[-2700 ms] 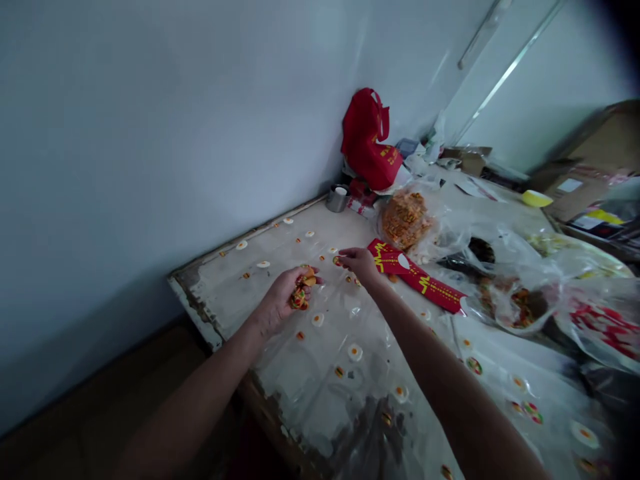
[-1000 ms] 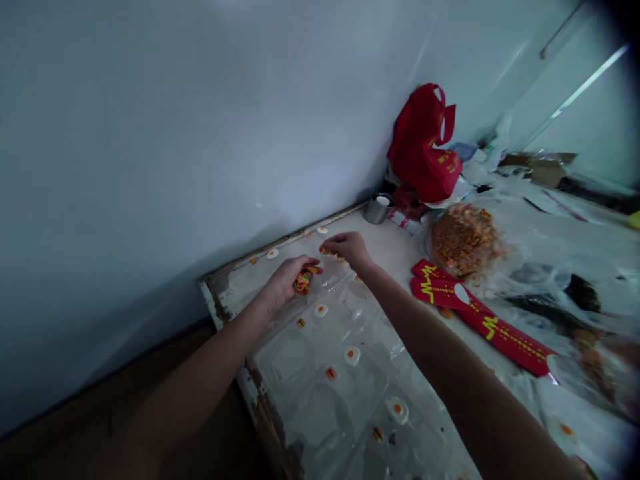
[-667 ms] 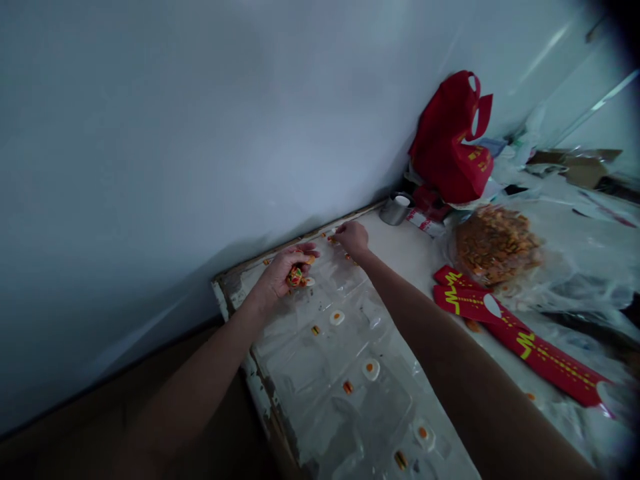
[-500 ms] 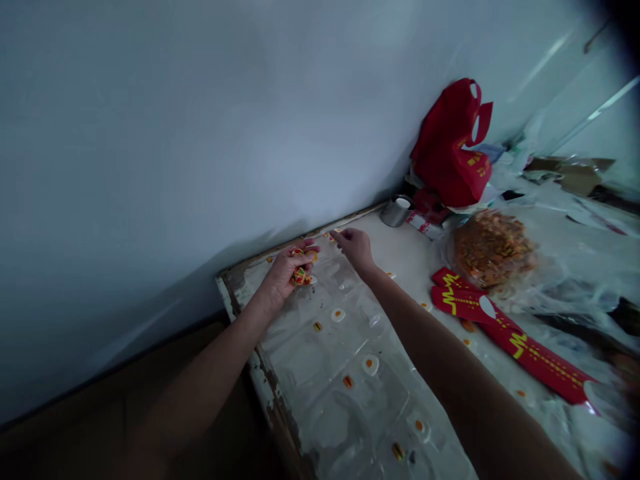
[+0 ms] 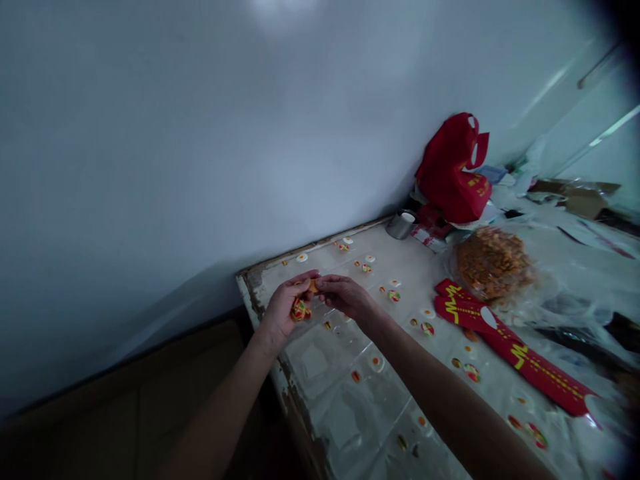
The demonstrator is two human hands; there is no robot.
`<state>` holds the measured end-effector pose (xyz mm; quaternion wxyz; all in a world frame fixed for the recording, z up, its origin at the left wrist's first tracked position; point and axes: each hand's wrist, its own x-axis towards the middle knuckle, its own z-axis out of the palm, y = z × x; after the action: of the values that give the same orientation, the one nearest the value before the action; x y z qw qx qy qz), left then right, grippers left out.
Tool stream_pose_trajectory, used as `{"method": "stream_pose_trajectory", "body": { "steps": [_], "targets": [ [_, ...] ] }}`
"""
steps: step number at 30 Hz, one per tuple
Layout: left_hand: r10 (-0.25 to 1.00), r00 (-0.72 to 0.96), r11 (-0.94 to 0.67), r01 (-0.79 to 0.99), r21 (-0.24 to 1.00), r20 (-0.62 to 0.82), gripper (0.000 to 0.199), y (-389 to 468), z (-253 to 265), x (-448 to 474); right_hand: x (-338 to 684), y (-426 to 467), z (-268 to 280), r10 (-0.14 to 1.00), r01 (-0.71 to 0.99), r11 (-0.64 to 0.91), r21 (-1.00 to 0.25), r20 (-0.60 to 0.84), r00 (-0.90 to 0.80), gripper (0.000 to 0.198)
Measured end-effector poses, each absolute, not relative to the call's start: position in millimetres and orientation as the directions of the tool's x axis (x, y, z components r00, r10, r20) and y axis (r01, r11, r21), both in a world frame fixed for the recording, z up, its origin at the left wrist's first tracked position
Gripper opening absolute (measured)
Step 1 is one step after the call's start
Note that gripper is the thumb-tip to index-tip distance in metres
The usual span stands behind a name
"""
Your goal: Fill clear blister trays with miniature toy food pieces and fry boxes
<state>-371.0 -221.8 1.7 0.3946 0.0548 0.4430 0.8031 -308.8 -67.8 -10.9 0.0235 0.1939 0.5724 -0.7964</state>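
My left hand [image 5: 285,310] is curled around a small handful of red, yellow and green candy pieces [image 5: 300,309] near the table's left corner. My right hand [image 5: 345,297] has its fingertips at the left hand, pinching an orange piece [image 5: 313,287] at the top of that handful. Both hands hover over clear plastic blister trays [image 5: 350,400] whose pockets hold small egg-shaped and burger-shaped candies [image 5: 376,363]. More such candies [image 5: 369,259] dot the pockets toward the wall.
Red and yellow cardboard sleeves [image 5: 505,340] lie to the right. Behind them sits a clear bag of orange candy [image 5: 493,263], a red tote bag [image 5: 453,170] and a metal cup [image 5: 403,225]. The worn table edge [image 5: 290,393] drops to a dark floor on the left.
My right hand has come back from the far pockets by the wall to my left hand's handful. The view has shifted, with more trays showing on the right.
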Motion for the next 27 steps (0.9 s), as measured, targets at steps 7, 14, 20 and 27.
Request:
{"method": "stream_pose_trajectory", "body": {
  "steps": [7,14,20,27],
  "targets": [
    [0.527,-0.781,-0.464,-0.596,0.656,-0.337,0.025,-265,-3,-404,-345,-69,-21,0.484,0.124,0.163,-0.979,-0.030,-0.874,0.019],
    [0.444,-0.828,-0.443,-0.534,0.720,-0.341,0.031,-275,6,-415,-383,-84,-20,-0.115,-0.139,0.986,-0.092,0.230,-0.966,0.022],
    [0.501,-0.820,-0.398,-0.502,0.768,-0.277,0.042,-273,4,-404,-371,-88,-4,-0.020,-0.072,0.963,-0.261,0.197,-0.980,0.029],
    [0.653,-0.747,-0.387,-0.468,0.795,-0.121,0.066,-249,4,-380,-333,-88,19,0.172,0.256,0.238,-0.937,-0.218,-0.961,0.035]
  ]
}}
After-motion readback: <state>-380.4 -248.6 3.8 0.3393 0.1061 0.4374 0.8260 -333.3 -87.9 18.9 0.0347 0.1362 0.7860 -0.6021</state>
